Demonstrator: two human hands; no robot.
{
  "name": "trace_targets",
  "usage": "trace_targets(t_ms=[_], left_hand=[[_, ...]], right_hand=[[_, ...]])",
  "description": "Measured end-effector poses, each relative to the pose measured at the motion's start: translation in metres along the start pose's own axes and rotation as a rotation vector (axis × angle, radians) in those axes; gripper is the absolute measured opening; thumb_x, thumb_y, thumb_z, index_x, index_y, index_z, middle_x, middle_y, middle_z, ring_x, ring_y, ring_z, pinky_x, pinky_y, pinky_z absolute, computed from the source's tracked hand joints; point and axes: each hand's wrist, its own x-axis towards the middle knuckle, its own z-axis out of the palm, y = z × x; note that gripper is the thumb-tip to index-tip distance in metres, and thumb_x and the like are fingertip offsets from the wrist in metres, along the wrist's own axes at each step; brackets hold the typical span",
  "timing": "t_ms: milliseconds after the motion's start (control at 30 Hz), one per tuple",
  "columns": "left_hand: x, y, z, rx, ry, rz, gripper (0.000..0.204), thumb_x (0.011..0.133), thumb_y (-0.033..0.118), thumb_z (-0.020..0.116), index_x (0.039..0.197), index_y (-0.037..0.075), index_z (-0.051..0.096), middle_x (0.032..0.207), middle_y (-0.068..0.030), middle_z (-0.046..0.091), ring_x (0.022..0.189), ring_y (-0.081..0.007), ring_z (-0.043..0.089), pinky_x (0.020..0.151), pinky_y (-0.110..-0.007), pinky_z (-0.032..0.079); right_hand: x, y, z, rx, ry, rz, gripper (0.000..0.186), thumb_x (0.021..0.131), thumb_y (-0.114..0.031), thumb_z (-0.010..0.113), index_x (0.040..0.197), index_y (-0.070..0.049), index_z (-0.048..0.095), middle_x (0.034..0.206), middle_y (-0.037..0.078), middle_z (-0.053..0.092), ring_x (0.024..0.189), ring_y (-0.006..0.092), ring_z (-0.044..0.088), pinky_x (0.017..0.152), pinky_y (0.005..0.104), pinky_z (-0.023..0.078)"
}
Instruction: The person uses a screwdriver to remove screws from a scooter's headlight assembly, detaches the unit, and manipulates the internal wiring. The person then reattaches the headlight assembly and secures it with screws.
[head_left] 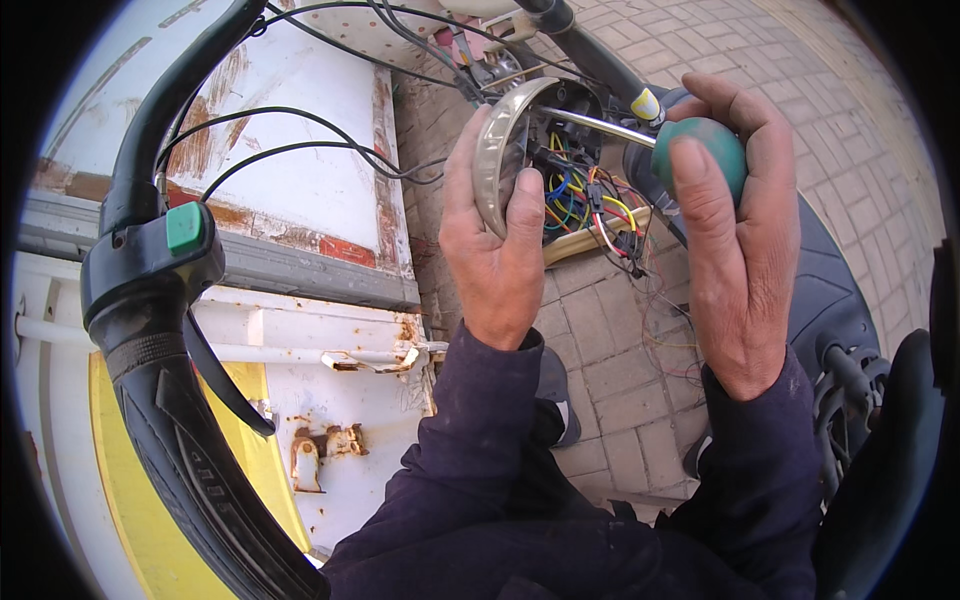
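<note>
My left hand point(490, 260) grips a round metal-rimmed lamp housing point(510, 150), fingers along its outer edge and thumb on the near side. My right hand point(740, 260) holds a screwdriver by its bulbous green handle point(710, 160); its steel shaft point(600, 126) reaches left into the housing, where the tip is hard to make out. Below and behind the housing hangs a bundle of colored wires with connectors point(610, 215), with thin loose wires trailing down beside my right hand.
A black handlebar with grip, brake lever and green-button switch point(184, 228) curves down the left, with cables arching from it. Behind it stand rusty white metal panels point(260, 70) and a yellow sheet point(140, 450). Black vehicle parts point(830, 320) line the right, over brick paving point(620, 390).
</note>
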Motion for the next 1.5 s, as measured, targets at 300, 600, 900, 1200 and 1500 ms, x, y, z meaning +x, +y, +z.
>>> trace_targets(t_ms=[300, 600, 900, 1200, 1500], left_hand=[[0.000, -0.001, 0.000, 0.005, -0.005, 0.015, 0.057, 0.102, 0.018, 0.064, 0.150, -0.005, 0.044, 0.139, -0.0171, 0.060, 0.123, -0.0207, 0.059, 0.107, -0.034, 0.047], [0.003, -0.003, -0.001, 0.022, -0.005, 0.027, 0.057, 0.102, 0.017, 0.065, 0.150, -0.005, 0.045, 0.139, -0.0170, 0.060, 0.123, -0.0202, 0.059, 0.106, -0.034, 0.047], [0.002, 0.000, 0.000, 0.045, 0.018, -0.029, 0.056, 0.101, 0.017, 0.065, 0.149, -0.005, 0.047, 0.137, -0.0161, 0.061, 0.121, -0.0198, 0.060, 0.106, -0.034, 0.047], [0.002, -0.002, -0.001, 0.025, -0.005, -0.026, 0.056, 0.101, 0.016, 0.065, 0.150, -0.005, 0.046, 0.139, -0.0167, 0.060, 0.123, -0.0204, 0.059, 0.107, -0.033, 0.046], [0.002, 0.000, -0.002, -0.012, 0.001, -0.057, 0.056, 0.102, 0.018, 0.065, 0.148, -0.006, 0.046, 0.137, -0.0166, 0.061, 0.123, -0.0204, 0.059, 0.107, -0.033, 0.046]], right_hand=[[0.007, 0.000, 0.005, 0.201, 0.069, 0.068, 0.055, 0.095, -0.017, 0.070, 0.144, -0.001, 0.050, 0.132, 0.012, 0.060, 0.123, 0.0207, 0.058, 0.107, 0.0325, 0.046], [0.011, -0.023, 0.010, 0.242, 0.129, 0.216, 0.055, 0.097, -0.025, 0.072, 0.142, -0.001, 0.053, 0.131, 0.012, 0.062, 0.121, 0.0204, 0.060, 0.106, 0.0329, 0.048], [0.004, 0.011, 0.005, 0.326, 0.030, 0.108, 0.050, 0.107, -0.040, 0.056, 0.139, -0.001, 0.055, 0.126, 0.007, 0.064, 0.099, 0.0116, 0.057, 0.082, 0.0263, 0.048], [0.006, 0.012, 0.002, 0.134, 0.020, -0.053, 0.047, 0.099, -0.018, 0.068, 0.141, -0.001, 0.054, 0.127, 0.010, 0.060, 0.119, 0.0165, 0.057, 0.104, 0.0297, 0.047], [0.011, 0.011, -0.002, -0.034, -0.050, -0.223, 0.049, 0.088, 0.001, 0.066, 0.136, -0.001, 0.057, 0.130, 0.010, 0.060, 0.123, 0.0183, 0.057, 0.107, 0.0316, 0.045]])
